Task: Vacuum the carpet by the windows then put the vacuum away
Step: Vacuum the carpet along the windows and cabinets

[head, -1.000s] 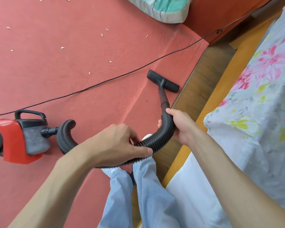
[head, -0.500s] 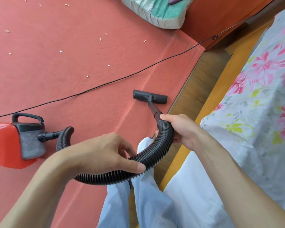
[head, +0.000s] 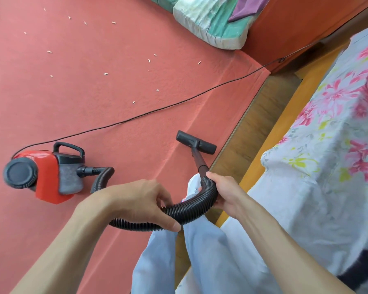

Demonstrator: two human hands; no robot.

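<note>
A small red canister vacuum with a black handle [head: 45, 175] sat on the red carpet [head: 94, 85] at left. The left hand [head: 140, 202] was closed around its black ribbed hose [head: 191, 211]; the right hand [head: 225, 192] gripped the hose's upper bend. The black floor nozzle [head: 197, 142] rested near the carpet's edge, beside a floral bedsheet [head: 327, 145].

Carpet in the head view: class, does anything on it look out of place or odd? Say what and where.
Small white scraps lie scattered over the red carpet, beyond the black power cord; the floor nozzle sits short of them, so they look unvacuumed.
</note>
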